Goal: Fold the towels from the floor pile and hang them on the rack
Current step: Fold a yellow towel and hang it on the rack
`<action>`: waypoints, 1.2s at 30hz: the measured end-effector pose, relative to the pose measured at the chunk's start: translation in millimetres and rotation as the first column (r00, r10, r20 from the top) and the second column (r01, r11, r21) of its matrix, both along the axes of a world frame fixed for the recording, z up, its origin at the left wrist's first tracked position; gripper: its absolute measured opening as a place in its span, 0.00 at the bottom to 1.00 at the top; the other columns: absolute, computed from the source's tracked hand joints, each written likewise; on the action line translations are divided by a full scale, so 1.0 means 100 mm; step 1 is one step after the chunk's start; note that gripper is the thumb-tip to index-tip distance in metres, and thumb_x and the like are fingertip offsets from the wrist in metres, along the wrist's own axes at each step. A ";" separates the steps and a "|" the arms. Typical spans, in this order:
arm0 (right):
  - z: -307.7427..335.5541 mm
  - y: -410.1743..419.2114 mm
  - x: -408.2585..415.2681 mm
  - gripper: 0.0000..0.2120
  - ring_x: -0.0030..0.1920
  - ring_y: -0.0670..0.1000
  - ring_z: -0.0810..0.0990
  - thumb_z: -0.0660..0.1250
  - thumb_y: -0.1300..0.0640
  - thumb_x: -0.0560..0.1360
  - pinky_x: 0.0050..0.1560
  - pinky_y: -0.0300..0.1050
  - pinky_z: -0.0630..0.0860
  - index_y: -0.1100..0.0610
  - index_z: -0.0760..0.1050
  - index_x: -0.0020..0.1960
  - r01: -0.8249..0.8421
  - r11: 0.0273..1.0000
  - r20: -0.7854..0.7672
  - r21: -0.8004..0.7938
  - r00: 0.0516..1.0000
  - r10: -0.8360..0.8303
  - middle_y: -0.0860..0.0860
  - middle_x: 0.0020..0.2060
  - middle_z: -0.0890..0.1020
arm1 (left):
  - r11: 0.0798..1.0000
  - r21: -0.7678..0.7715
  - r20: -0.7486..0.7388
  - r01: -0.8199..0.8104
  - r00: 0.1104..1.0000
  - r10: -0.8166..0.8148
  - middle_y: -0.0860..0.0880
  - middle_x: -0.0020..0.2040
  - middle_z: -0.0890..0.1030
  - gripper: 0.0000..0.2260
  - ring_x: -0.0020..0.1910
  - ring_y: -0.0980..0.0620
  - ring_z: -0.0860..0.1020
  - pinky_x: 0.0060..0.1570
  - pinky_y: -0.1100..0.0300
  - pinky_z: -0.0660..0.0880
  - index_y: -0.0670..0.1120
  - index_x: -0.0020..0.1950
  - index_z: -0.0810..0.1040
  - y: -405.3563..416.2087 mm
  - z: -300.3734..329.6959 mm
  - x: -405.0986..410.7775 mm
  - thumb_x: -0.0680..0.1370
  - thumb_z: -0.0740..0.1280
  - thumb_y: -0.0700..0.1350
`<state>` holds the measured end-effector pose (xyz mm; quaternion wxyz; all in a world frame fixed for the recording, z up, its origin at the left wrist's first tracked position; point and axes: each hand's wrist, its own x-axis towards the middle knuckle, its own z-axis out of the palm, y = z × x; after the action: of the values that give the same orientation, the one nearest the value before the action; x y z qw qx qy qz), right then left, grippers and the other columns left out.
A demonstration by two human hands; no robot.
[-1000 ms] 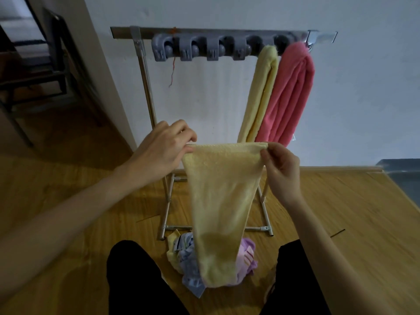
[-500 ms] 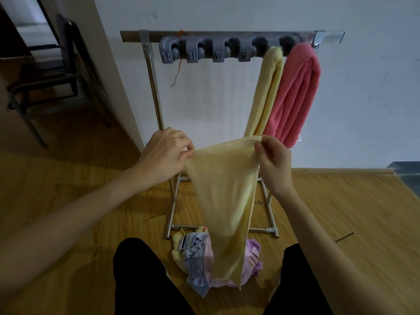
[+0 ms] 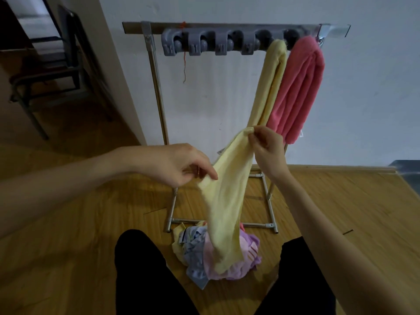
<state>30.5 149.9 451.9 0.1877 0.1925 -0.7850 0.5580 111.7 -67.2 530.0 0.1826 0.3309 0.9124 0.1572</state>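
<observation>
Above the floor pile point(image 3: 216, 253), the right hand point(image 3: 268, 148) pinched the yellow towel's point(image 3: 225, 201) top corner high, while the left hand point(image 3: 179, 164) gripped its lower edge, apparently to fold it before the rack point(image 3: 227, 26).

A pale yellow towel point(image 3: 223, 201) hangs lengthwise above the floor pile point(image 3: 218, 253); yellow and pink towels point(image 3: 297, 87) drape the rack point(image 3: 156, 87).

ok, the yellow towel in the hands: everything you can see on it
The yellow towel is pale, fuzzy terry, folded into a long narrow band. It hangs slanted in front of the rack. The right hand pinches its top end; the left hand holds its edge lower down. Its lower end drapes onto the pile on the floor.
</observation>
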 end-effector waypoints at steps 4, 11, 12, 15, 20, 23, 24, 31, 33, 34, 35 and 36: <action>-0.01 -0.01 0.01 0.08 0.37 0.40 0.76 0.61 0.67 0.77 0.40 0.36 0.73 0.62 0.78 0.51 -0.015 1.000 0.011 0.010 1.000 0.015 0.46 0.37 0.79 | 0.999 0.014 -0.148 0.040 0.988 -0.038 0.50 0.51 0.81 0.14 0.50 0.55 0.78 0.53 0.64 0.72 0.47 0.59 0.81 0.03 -0.06 -0.04 0.75 0.68 0.35; 0.06 0.04 -0.01 0.08 0.42 0.49 0.79 0.61 0.68 0.77 0.44 0.46 0.76 0.64 0.78 0.50 -0.022 0.999 0.032 -0.049 0.999 0.024 0.54 0.40 0.81 | 0.966 -0.058 -0.638 0.251 0.735 -0.229 0.45 0.60 0.76 0.07 0.62 0.49 0.73 0.64 0.58 0.69 0.44 0.46 0.78 0.16 -0.16 -0.13 0.76 0.63 0.46; 0.07 0.04 -0.02 0.08 0.41 0.48 0.79 0.62 0.69 0.77 0.43 0.46 0.76 0.64 0.79 0.50 -0.024 0.998 0.032 -0.054 0.999 0.025 0.53 0.39 0.81 | 0.957 -0.076 -0.631 0.281 0.729 -0.264 0.44 0.60 0.77 0.08 0.62 0.48 0.74 0.68 0.59 0.66 0.43 0.47 0.78 0.19 -0.15 -0.15 0.77 0.62 0.45; 0.11 0.07 -0.01 0.07 0.37 0.43 0.78 0.63 0.69 0.76 0.40 0.44 0.75 0.63 0.79 0.48 -0.035 0.995 0.039 -0.093 0.998 0.039 0.48 0.35 0.80 | 0.956 -0.047 -0.627 0.290 0.737 -0.254 0.46 0.44 0.82 0.12 0.46 0.48 0.81 0.69 0.60 0.63 0.42 0.48 0.78 0.27 -0.15 -0.21 0.79 0.57 0.47; 0.16 0.10 0.09 0.06 0.39 0.50 0.80 0.65 0.68 0.76 0.43 0.55 0.78 0.63 0.79 0.48 -0.101 0.987 0.071 -0.129 0.991 0.111 0.54 0.36 0.82 | 0.977 0.117 -0.678 0.181 0.733 -0.054 0.50 0.37 0.79 0.13 0.33 0.52 0.75 0.41 0.63 0.71 0.44 0.47 0.78 0.33 -0.12 -0.33 0.80 0.59 0.51; 0.20 0.09 0.16 0.06 0.42 0.55 0.83 0.65 0.68 0.76 0.46 0.55 0.80 0.65 0.79 0.50 -0.176 0.973 0.089 -0.149 0.978 0.191 0.58 0.39 0.84 | 0.974 0.190 -0.696 0.125 0.717 0.044 0.50 0.39 0.81 0.14 0.34 0.52 0.77 0.37 0.55 0.75 0.46 0.51 0.79 0.37 -0.13 -0.42 0.79 0.59 0.53; 0.21 0.10 0.18 0.06 0.43 0.56 0.84 0.65 0.68 0.76 0.46 0.54 0.81 0.65 0.79 0.51 -0.199 0.966 0.097 -0.168 0.971 0.217 0.59 0.41 0.84 | 0.968 0.225 -0.698 0.114 0.712 0.079 0.50 0.40 0.82 0.14 0.34 0.51 0.78 0.37 0.54 0.76 0.46 0.52 0.79 0.39 -0.14 -0.44 0.79 0.59 0.53; 0.30 0.11 0.26 0.07 0.44 0.55 0.85 0.65 0.65 0.77 0.47 0.47 0.81 0.64 0.79 0.53 -0.306 0.916 0.139 -0.260 0.927 0.349 0.59 0.42 0.85 | 0.936 0.351 -0.690 0.029 0.684 0.238 0.51 0.38 0.82 0.14 0.34 0.53 0.77 0.34 0.63 0.71 0.46 0.51 0.80 0.46 -0.17 -0.49 0.79 0.61 0.54; 0.30 0.11 0.26 0.07 0.44 0.56 0.85 0.65 0.65 0.76 0.48 0.47 0.81 0.63 0.79 0.53 -0.305 0.915 0.142 -0.263 0.926 0.349 0.59 0.42 0.85 | 0.935 0.354 -0.700 0.003 0.664 0.262 0.52 0.37 0.81 0.13 0.31 0.54 0.75 0.34 0.70 0.63 0.46 0.49 0.80 0.46 -0.17 -0.48 0.78 0.63 0.54; 0.30 0.11 0.26 0.07 0.44 0.56 0.85 0.65 0.65 0.76 0.48 0.47 0.81 0.63 0.79 0.53 -0.304 0.916 0.140 -0.261 0.927 0.348 0.59 0.42 0.85 | 0.933 0.359 -0.701 -0.021 0.654 0.284 0.52 0.36 0.81 0.12 0.31 0.55 0.73 0.35 0.71 0.61 0.47 0.48 0.80 0.46 -0.17 -0.48 0.77 0.64 0.54; 0.31 0.11 0.26 0.07 0.45 0.56 0.85 0.65 0.66 0.76 0.48 0.47 0.81 0.64 0.79 0.53 -0.306 0.916 0.136 -0.259 0.927 0.348 0.59 0.42 0.85 | 0.928 0.369 -0.698 -0.050 0.645 0.312 0.53 0.35 0.80 0.12 0.31 0.55 0.73 0.34 0.70 0.61 0.47 0.47 0.80 0.46 -0.17 -0.48 0.76 0.65 0.55; 0.31 0.11 0.26 0.07 0.45 0.56 0.85 0.65 0.66 0.76 0.48 0.47 0.81 0.64 0.79 0.53 -0.313 0.915 0.129 -0.255 0.927 0.353 0.59 0.42 0.85 | 0.920 0.384 -0.689 -0.080 0.638 0.343 0.53 0.34 0.79 0.12 0.31 0.55 0.73 0.33 0.69 0.62 0.48 0.46 0.80 0.46 -0.17 -0.48 0.75 0.66 0.55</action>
<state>56.2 161.3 482.9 0.0421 0.2515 -0.6839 0.6835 64.0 -21.2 513.3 -0.2820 0.2800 0.9011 0.1735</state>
